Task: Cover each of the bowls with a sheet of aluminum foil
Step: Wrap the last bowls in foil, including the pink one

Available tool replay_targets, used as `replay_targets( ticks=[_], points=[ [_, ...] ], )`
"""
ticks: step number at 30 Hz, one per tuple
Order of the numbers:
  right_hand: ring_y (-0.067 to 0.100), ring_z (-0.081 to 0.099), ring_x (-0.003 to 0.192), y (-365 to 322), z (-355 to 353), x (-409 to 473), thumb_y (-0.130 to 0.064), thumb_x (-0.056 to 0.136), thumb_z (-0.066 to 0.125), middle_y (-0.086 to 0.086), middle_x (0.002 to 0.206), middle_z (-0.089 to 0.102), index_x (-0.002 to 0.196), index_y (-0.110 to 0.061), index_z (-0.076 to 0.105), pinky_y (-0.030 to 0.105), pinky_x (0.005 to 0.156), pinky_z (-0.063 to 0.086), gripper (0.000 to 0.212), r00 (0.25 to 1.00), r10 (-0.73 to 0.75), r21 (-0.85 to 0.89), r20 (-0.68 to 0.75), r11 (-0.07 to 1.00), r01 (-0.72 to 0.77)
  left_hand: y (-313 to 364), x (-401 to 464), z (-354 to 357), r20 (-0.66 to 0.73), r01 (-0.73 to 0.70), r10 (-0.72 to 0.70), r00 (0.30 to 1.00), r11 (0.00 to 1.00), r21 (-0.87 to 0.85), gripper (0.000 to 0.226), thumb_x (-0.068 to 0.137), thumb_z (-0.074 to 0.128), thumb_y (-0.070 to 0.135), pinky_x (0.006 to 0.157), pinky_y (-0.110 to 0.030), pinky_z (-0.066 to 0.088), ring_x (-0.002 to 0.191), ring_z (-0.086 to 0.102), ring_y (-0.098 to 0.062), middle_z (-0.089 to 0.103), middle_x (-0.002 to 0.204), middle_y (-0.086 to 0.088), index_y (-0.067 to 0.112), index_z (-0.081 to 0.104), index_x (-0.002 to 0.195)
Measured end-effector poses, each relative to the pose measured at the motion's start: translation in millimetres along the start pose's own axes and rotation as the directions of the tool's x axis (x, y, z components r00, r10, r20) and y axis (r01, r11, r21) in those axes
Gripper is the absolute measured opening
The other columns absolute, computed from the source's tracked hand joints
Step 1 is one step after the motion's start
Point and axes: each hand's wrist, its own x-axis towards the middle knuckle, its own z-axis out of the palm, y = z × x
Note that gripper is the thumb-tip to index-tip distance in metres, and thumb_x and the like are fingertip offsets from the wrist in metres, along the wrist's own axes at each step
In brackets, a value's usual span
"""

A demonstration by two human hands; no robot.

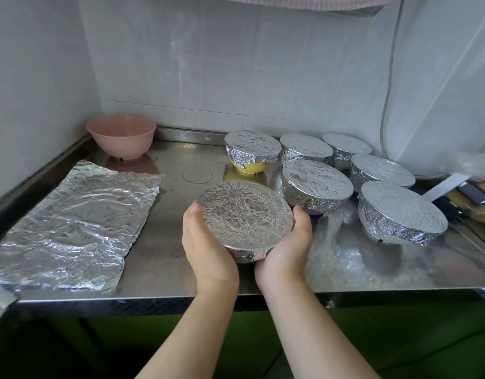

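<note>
Steel counter (181,263) against white-tiled wall (235,77)

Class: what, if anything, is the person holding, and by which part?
A foil-covered bowl, cupped between the left hand and right hand by its foil-wrapped sides, near the bottom.

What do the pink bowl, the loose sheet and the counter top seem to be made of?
Pink bowl: probably plastic; matte, even colour, dull sheen.
Loose sheet: aluminium foil; silvery, creased, crinkled highlights.
Counter top: looks like stainless steel; grey, smooth, showing blurred reflections of the bowls.
</note>
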Motion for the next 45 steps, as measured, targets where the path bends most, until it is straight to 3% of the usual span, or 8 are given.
replay_targets(
  ticks=[6,10,12,16,19,23,36,45],
  points=[
    [0.025,0.077,0.102,-4,-8,0,-0.037,0.109,0.046,0.008,0.11,0.081,0.112,-0.017,0.077,0.036,0.082,0.058,0.037,0.998,-0.005,-0.092,0.062,0.996,0.01,2,2,-9,0.102,-0.059,0.05,0.994,0.994,0.091,0.025,0.105,0.046,0.046,0.1,-0.02,0.041,0.111,0.06,0.016,0.071,0.109,0.033,0.037,0.068,0.114],
    [0.022,0.077,0.1,-11,-23,7,-0.031,0.107,0.052,0.004,0.105,0.082,0.11,-0.018,0.076,0.037,0.082,0.055,0.028,0.994,-0.001,-0.252,0.108,0.967,0.028,13,4,-23,0.227,-0.076,0.016,0.974,0.962,0.262,0.016,0.11,0.042,0.043,0.087,-0.004,0.031,0.097,0.047,0.036,0.057,0.105,0.045,0.047,0.055,0.118],
    [0.025,0.075,0.103,-12,-28,10,-0.028,0.105,0.054,0.005,0.107,0.081,0.111,-0.016,0.075,0.039,0.085,0.054,0.025,0.991,0.003,-0.309,0.136,0.95,0.039,11,12,-32,0.253,-0.037,-0.043,0.967,0.952,0.304,0.019,0.109,0.043,0.051,0.099,-0.008,0.03,0.113,0.046,0.027,0.052,0.118,0.045,0.049,0.054,0.125],
    [0.022,0.073,0.09,-22,-27,14,-0.026,0.102,0.057,0.004,0.092,0.079,0.099,-0.014,0.073,0.037,0.084,0.052,0.02,0.981,0.04,-0.353,0.192,0.935,0.031,16,31,-42,0.269,0.15,-0.224,0.937,0.952,0.268,0.082,0.083,0.055,0.087,0.122,-0.044,0.034,0.136,0.057,-0.009,0.063,0.143,0.016,0.032,0.063,0.143],
    [0.019,0.073,0.078,-33,-16,22,-0.03,0.104,0.053,0.006,0.087,0.076,0.104,-0.008,0.073,0.035,0.076,0.052,0.03,0.979,0.053,-0.378,0.198,0.925,0.026,30,35,-32,0.24,0.164,-0.199,0.95,0.974,0.158,0.053,0.106,0.042,0.059,0.11,-0.05,0.048,0.116,0.072,-0.024,0.078,0.12,-0.004,0.021,0.074,0.124],
    [0.034,0.071,0.1,-30,-7,26,-0.035,0.099,0.058,0.018,0.112,0.074,0.133,0.001,0.068,0.045,0.096,0.051,0.051,0.974,0.142,-0.385,0.179,0.921,-0.064,36,39,-20,0.264,0.277,-0.281,0.923,0.959,0.054,0.052,0.11,0.039,0.047,0.11,-0.057,0.048,0.116,0.072,-0.035,0.076,0.12,-0.016,0.009,0.071,0.128],
    [0.041,0.072,0.116,-23,-12,31,-0.046,0.105,0.056,0.019,0.122,0.077,0.132,-0.008,0.071,0.054,0.104,0.054,0.05,0.945,0.272,-0.376,0.182,0.907,-0.188,19,40,-23,0.291,0.322,-0.311,0.905,0.947,0.011,0.04,0.109,0.045,0.032,0.099,-0.048,0.055,0.113,0.072,-0.036,0.076,0.12,-0.018,0.005,0.07,0.125],
    [0.028,0.071,0.121,-14,-26,10,-0.047,0.095,0.06,0.007,0.126,0.077,0.123,-0.02,0.079,0.054,0.109,0.052,0.043,0.989,-0.005,-0.249,0.151,0.967,0.043,17,43,-27,0.347,0.239,-0.235,0.908,0.97,0.031,0.041,0.108,0.044,0.028,0.106,-0.05,0.051,0.119,0.07,-0.034,0.073,0.127,-0.018,0.007,0.069,0.133]
  ],
)
